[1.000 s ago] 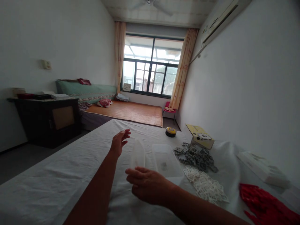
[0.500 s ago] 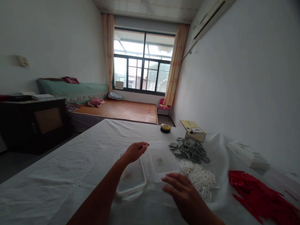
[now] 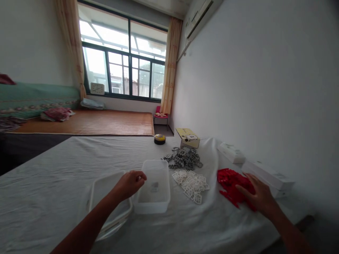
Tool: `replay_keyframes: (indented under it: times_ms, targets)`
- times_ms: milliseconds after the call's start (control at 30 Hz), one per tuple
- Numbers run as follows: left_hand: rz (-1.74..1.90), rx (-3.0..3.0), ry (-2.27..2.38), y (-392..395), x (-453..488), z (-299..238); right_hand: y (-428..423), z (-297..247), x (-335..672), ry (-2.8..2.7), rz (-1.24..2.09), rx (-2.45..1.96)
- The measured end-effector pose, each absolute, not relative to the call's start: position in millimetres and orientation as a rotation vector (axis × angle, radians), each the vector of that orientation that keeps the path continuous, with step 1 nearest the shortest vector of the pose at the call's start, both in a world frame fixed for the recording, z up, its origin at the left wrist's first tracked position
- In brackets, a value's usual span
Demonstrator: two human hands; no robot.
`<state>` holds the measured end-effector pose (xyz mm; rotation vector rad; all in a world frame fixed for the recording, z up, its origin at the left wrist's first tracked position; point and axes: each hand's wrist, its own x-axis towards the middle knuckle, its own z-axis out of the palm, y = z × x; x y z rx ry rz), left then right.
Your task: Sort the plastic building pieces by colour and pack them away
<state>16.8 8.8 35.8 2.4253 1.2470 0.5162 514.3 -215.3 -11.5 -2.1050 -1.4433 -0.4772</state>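
Observation:
My left hand (image 3: 131, 184) has its fingers curled at the left rim of a clear plastic container (image 3: 156, 208). Whether it grips that rim or holds something small cannot be seen. Under my left forearm lies a translucent lid or shallow tray (image 3: 102, 187) with a white rim, partly hidden by the arm. Over at the right, my right hand (image 3: 259, 195) is open, fingers spread over a pile of red plastic pieces (image 3: 233, 183), and nothing shows in its grasp. White lattice-like pieces (image 3: 191, 183) lie heaped between the container and the red pile.
Behind the white pieces is a heap of grey notched pieces (image 3: 185, 158). A round yellow-and-black tin (image 3: 159, 139) and a yellow box (image 3: 188, 138) stand at the far edge. White boxes (image 3: 267, 176) line the wall side of the cloth-covered table (image 3: 53, 183).
The view has turned to the right. My right hand has moved from beside the container to the red pieces. My left hand has stayed near the container's left rim.

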Motion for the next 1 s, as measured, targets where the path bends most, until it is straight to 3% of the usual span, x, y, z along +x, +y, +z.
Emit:
replay_keyframes:
  times_ms: [167,567,1000]
  targets:
    - [0.581,2.337,1.231,11,18,26,-192,-30,518,-1.483,-0.508,-2.351]
    - [0.593,2.237,1.212,12,19,24,-138,-18,548,-1.705,-0.114,-2.341]
    - [0.649,2.234,1.205,19,19,13,-135,-7,551,-1.643,-0.341,-2.316]
